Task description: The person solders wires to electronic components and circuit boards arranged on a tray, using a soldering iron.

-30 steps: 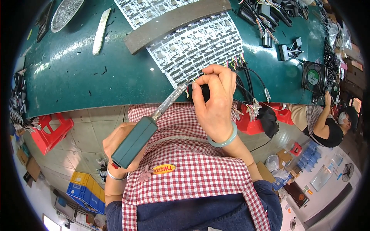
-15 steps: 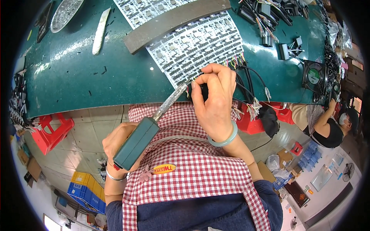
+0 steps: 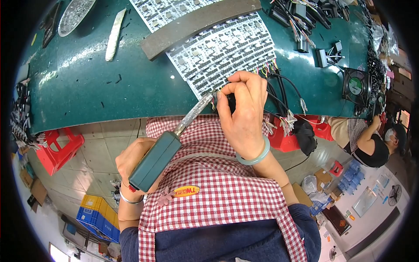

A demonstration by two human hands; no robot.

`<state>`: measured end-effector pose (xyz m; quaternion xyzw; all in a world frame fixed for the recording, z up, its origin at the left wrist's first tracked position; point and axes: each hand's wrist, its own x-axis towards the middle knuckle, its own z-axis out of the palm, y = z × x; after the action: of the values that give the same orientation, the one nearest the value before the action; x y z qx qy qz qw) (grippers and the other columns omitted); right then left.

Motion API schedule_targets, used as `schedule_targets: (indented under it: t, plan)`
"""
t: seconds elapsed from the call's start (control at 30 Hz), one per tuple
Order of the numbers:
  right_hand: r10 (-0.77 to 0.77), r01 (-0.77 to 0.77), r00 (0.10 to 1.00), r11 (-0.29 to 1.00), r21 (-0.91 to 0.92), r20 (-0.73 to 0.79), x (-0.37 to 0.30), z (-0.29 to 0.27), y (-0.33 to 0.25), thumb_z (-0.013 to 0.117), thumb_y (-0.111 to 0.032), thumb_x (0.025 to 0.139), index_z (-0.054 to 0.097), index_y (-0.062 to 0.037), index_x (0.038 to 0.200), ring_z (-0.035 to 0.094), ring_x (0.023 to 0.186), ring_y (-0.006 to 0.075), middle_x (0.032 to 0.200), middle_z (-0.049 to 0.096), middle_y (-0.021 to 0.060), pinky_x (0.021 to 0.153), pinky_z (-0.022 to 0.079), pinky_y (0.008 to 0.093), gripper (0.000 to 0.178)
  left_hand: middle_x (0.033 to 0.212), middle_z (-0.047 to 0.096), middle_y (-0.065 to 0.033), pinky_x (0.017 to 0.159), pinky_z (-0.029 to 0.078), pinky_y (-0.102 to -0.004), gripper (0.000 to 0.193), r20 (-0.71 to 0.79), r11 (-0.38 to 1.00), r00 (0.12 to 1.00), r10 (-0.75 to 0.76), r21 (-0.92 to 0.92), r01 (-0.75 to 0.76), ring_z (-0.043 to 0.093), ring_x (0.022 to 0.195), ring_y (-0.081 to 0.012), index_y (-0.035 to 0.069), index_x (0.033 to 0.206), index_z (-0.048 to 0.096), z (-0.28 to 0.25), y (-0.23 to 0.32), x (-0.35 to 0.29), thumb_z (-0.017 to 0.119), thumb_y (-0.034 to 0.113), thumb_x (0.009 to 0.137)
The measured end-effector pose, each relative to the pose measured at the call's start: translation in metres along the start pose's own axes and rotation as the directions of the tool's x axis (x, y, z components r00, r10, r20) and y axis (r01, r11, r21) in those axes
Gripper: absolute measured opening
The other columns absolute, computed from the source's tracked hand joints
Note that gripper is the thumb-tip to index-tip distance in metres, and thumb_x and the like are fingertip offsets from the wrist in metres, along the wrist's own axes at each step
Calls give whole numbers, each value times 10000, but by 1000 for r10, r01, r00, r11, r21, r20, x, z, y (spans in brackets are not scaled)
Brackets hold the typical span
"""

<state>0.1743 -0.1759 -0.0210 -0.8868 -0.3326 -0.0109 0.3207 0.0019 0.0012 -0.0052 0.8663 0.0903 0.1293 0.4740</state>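
Observation:
My left hand [image 3: 133,161] is closed around the dark green body of a soldering iron [image 3: 156,160]. Its silvery shaft [image 3: 194,115] slants up to the lower corner of a white circuit board panel [image 3: 227,54] dotted with rows of black parts. Right by that tip, my right hand [image 3: 245,115] is closed in a pinch on a black cable [image 3: 230,101], mostly covered by the fingers. Thin coloured wire ends show beside the tip; the exact contact point is too small to make out. A heavy flat bar [image 3: 200,27] lies across the panel.
Black cables [image 3: 281,94] hang off the panel's right side over the green table [image 3: 144,87]. A small fan [image 3: 355,86] stands at the right, black casings [image 3: 301,22] behind it. A metal dish [image 3: 75,16] and white strip [image 3: 115,35] lie left. A person [image 3: 373,144] sits at right.
Both hands, the soldering iron and the panel stay almost in place; only tiny shifts show.

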Motion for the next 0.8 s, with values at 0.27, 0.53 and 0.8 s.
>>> schedule_targets:
  t: [0.27,0.53,0.8]
  plan:
    - [1,-2,1000,1000,8,11,1,-1,1,693,52,724,569,-26,857,480,993,309,1074,517,115,811,363,422,198,793,644,-159,607,511,-339,204,-12,1000,1000,-24,-17,24,651,669,-277,-51,848,662,-3,0,-2,743,17,673]
    - [-2,2,1000,1000,6,3,1,0,2,691,51,729,570,-25,842,481,985,311,1070,519,114,807,365,421,182,831,691,-180,660,584,-358,216,-114,995,991,-73,52,79,714,740,-336,-48,814,698,-5,6,-10,750,-14,607]
    - [27,-26,1000,998,63,-13,0,0,4,693,41,748,586,-28,847,490,1006,307,1067,534,116,831,374,411,161,887,710,-191,727,594,-365,262,-98,996,991,-91,16,93,728,809,-339,-58,862,708,-2,5,-11,756,-19,608]
